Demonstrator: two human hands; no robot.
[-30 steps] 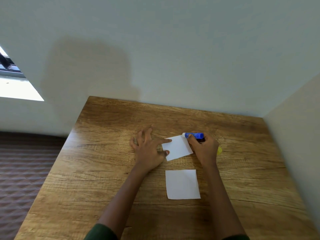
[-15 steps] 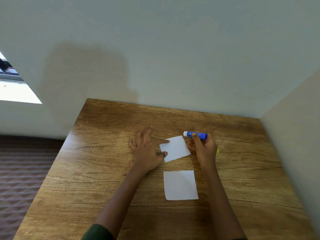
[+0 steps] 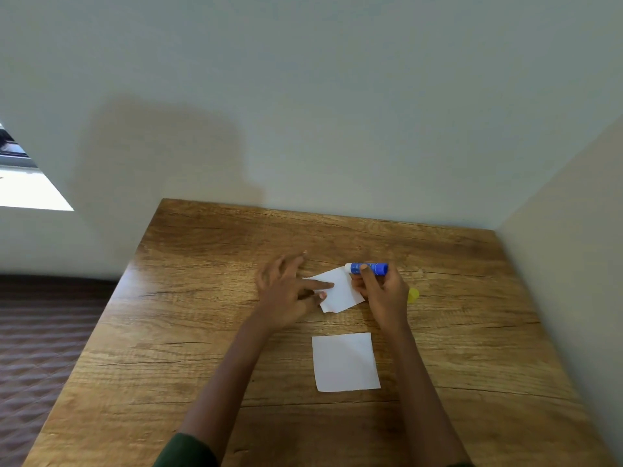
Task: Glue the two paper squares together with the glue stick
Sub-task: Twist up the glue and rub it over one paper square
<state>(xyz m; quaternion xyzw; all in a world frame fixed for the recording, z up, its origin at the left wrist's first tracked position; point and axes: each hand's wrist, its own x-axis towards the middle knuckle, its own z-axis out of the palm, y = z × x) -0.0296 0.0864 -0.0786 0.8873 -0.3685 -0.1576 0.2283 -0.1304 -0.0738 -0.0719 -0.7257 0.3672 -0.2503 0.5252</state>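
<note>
Right hand (image 3: 387,298), closed on the glue stick (image 3: 367,268), has edged off the far paper square (image 3: 342,293); left hand (image 3: 286,298) fingers (image 3: 320,284), spread, pin it: stroke evenly.

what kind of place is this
Probably a room in a home: a small wooden table pushed into a corner of plain painted walls, with a window at the left and what looks like quilted bedding beside it.

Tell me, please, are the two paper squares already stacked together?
No, the far paper square lies apart from the near paper square, with bare table between them.
</note>
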